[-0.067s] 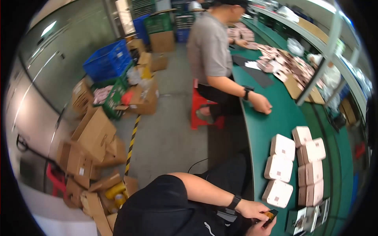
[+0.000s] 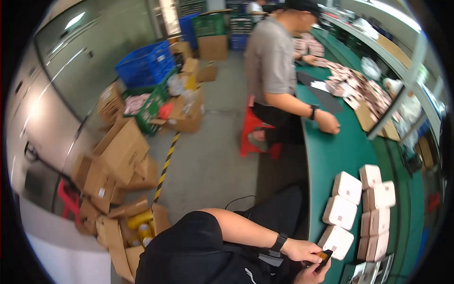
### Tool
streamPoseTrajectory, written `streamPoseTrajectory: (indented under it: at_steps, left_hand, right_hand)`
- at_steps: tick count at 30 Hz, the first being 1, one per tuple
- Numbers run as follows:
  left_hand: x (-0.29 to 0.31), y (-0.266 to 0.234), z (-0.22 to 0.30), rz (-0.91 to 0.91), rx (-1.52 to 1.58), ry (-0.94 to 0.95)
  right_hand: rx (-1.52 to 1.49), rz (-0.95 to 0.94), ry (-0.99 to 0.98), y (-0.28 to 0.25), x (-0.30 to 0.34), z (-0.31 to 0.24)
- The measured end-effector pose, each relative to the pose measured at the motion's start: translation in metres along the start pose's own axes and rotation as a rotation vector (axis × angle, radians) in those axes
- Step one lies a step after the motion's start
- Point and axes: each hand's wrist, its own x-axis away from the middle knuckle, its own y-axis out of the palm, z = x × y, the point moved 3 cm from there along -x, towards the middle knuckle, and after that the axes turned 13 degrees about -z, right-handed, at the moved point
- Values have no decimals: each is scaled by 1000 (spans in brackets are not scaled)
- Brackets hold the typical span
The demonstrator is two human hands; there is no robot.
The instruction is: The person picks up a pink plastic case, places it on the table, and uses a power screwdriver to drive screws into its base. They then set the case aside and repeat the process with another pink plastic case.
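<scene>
Hands meet beside the white boxes (image 2: 347, 208): left hand (image 2: 302, 249) and right hand (image 2: 312, 273) pinch a small dark item (image 2: 324, 258), seemingly steadying it.

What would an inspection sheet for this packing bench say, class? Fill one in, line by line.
Surface: long green bench top, bare in the middle stretch.
Job's things: small dark flat object with an orange patch, held between both hands; white rounded boxes stacked beside them.
Clutter: pink-and-white packs spread at the far end.
Hands: left hand and right hand close together on the small object.
Cables: thin black cable on the floor.
Surroundings: a co-worker at the bench, red plastic stool, blue plastic crate, brown cardboard cartons.
</scene>
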Motion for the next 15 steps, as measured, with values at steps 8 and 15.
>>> streamPoseTrajectory:
  at_steps: [8, 15]
  left_hand:
    - [76, -18, 3, 437, 46, 160]
    - [169, -29, -8, 827, -20, 420]
  right_hand:
    - [-418, -406, -47, 53, -24, -22]
    - [-406, -681, -277, 133, -17, -80]
